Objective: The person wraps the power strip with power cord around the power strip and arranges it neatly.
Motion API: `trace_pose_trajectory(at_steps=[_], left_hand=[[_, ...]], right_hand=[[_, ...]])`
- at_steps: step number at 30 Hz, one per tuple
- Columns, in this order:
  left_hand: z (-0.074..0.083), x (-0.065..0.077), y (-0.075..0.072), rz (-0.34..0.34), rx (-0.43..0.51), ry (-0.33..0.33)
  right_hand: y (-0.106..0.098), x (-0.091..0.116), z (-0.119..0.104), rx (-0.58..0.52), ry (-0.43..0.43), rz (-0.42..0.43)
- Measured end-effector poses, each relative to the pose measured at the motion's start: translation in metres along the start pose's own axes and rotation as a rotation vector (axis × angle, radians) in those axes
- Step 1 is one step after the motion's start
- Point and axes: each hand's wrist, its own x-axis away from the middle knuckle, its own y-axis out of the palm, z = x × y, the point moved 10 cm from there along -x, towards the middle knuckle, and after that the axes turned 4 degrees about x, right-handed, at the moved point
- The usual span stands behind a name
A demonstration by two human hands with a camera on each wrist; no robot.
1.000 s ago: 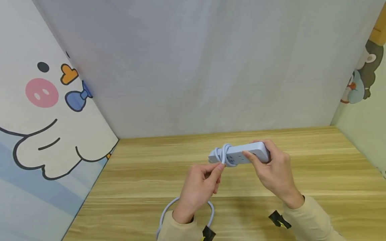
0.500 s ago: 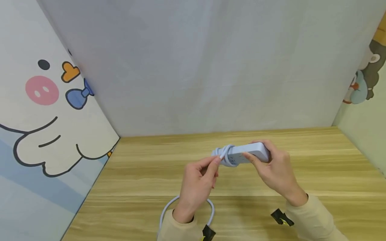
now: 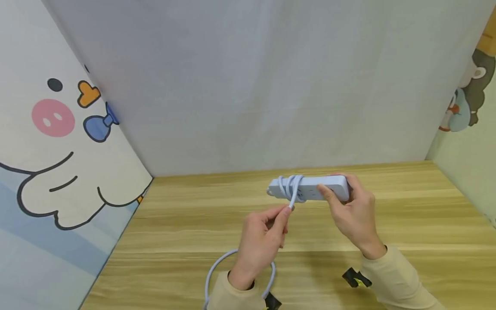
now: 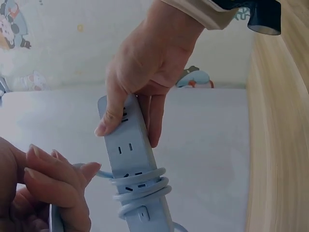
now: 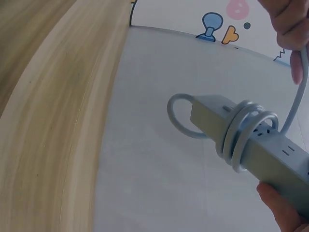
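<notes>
A pale blue-white power strip (image 3: pixel 310 188) is held above the table by my right hand (image 3: pixel 354 211), which grips its right end with the thumb on the socket face. Its cord (image 5: pixel 248 130) is wound in several loops around the other end of the strip. My left hand (image 3: pixel 265 237) pinches the cord between thumb and fingertips just below the strip, and the stretch between hand and loops runs taut. In the left wrist view, sockets (image 4: pixel 125 148) show between the right thumb and the loops. The rest of the cord hangs in a wide curve behind the left wrist.
The wood-grain table (image 3: pixel 174 224) lies under both hands. A grey-white cloth wall (image 3: pixel 271 86) rises along its far edge. Side panels with cartoon prints stand left (image 3: pixel 50 172) and right (image 3: pixel 465 172). Black straps hang at both sleeves.
The left hand has brought the cord over the front of the strip and down, pulling it toward the body. The strip has risen slightly in the head view, still in the right hand.
</notes>
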Motion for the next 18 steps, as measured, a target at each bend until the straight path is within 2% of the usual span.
trace_pose_trajectory(at_steps=[7,11,14,18], left_hand=[[0.001,0.005,0.009,-0.09,0.033,-0.028],[0.0,0.005,0.012,-0.122,0.054,-0.03],[-0.003,0.006,0.017,-0.175,0.069,-0.044],[-0.009,0.007,0.025,-0.248,0.104,-0.081]], right_hand=[[-0.014,-0.003,0.005,-0.169,0.122,0.132],[-0.015,-0.003,0.007,-0.345,0.27,0.158],[-0.016,0.0,0.01,-0.476,0.398,0.193],[-0.015,0.004,0.01,-0.588,0.508,0.208]])
